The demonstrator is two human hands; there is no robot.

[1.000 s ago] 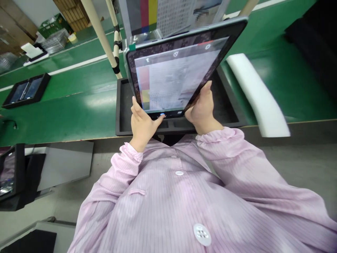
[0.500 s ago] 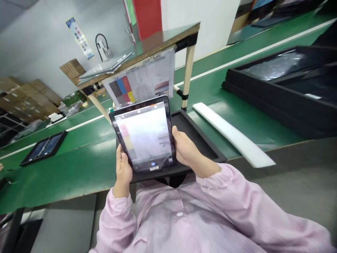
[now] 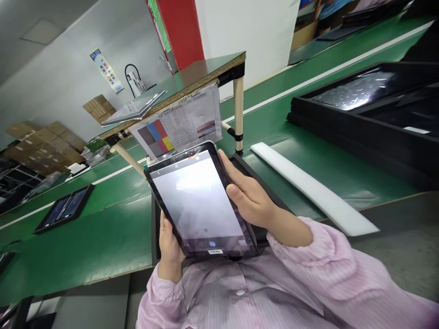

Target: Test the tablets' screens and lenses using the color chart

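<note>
Held up between both hands is a tablet (image 3: 202,201) in a dark frame, its lit screen turned to me with a pale, nearly blank picture. My left hand (image 3: 170,249) grips its lower left edge, the fingers partly behind it. On the right edge, my right hand (image 3: 252,196) holds on with the thumb at the front rim. Beneath the tablet lies a black tray (image 3: 156,228), mostly covered by it. Behind the tablet's top edge hangs a printed sheet (image 3: 181,121) with colour blocks, in a clear sleeve.
A small raised shelf (image 3: 202,73) stands on the green bench (image 3: 113,237). To the right lie a white foam strip (image 3: 308,185) and stacked black trays (image 3: 356,123) with plastic-wrapped contents. Another tray (image 3: 65,208) with two dark screens sits at left. Cardboard boxes (image 3: 51,146) are piled behind.
The tablet has come lower and nearer to me, and its screen picture has changed from the colour sheet to a pale blank. My right thumb has shifted onto the front rim.
</note>
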